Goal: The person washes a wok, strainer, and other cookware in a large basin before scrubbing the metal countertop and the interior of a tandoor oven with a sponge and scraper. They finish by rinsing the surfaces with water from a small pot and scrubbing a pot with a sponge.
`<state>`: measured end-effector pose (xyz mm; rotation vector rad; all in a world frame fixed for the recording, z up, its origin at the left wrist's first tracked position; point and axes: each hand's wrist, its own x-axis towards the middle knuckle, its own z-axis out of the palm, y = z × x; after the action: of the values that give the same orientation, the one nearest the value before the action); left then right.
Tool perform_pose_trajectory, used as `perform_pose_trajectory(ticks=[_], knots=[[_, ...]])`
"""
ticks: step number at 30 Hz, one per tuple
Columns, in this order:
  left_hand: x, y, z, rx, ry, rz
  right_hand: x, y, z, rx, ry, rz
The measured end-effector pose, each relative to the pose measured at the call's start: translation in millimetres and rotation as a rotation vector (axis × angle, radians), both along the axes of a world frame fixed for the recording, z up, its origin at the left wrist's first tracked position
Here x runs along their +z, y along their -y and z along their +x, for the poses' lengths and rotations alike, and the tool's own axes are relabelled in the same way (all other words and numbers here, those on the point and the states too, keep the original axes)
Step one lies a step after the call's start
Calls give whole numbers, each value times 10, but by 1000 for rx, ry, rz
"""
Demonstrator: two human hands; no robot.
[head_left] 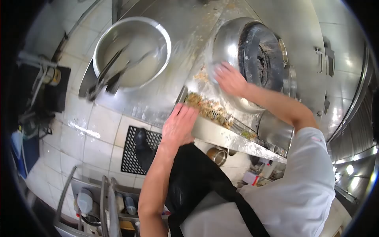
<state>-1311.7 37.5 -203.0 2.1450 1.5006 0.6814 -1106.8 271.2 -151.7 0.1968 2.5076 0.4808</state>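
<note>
Both hands are over a wet steel counter (193, 43). My left hand (180, 124) rests at the counter's front edge, by a gutter with food scraps (205, 106). Its fingers are bent, and whether they grip anything is hidden. My right hand (229, 79) is beside the round steel rim (231, 47) of a wok burner with a dark centre (262, 59). The fingers of that hand are blurred by motion, with something pale and indistinct next to them. A large steel bowl (166, 39) of cloudy liquid stands on the left, with tongs (104, 73) leaning over its rim.
A perforated black mat (128, 158) lies on the tiled floor below the counter. Small steel pots (217, 156) are under the edge. Bottles (85, 201) stand in a metal rack at the lower left. More steel containers (274, 126) sit right of the gutter.
</note>
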Motion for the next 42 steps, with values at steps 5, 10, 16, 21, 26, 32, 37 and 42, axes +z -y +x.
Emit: perform_pose_trajectory(ticks=[5,10,16,21,26,32,37,42], knots=[[64,-105,121,22,11,-55,292,-2261,-459,-700,-228,110],[129,-264,273,-53,-159,-169,631,-3892,871,-885,-500,-124],[114,-284,386,-86,-266,-203,240,-2037,-240,-195,-103,-552],[76,-295,451,-79,-314,-264,520,-4048,1254,-1003,-701,-427],[127,-356,390,-111,-316,-200,312,-5034,2989,-1379,-475,-45],[149,-276,382,-91,-267,-206,-54,-4532,772,-1015,-509,-279],[249,-234,358,-51,-234,-166,-42,-1800,-201,-330,-377,-289],[311,-79,339,-33,-191,-97,-164,653,1380,-169,-26,-324]])
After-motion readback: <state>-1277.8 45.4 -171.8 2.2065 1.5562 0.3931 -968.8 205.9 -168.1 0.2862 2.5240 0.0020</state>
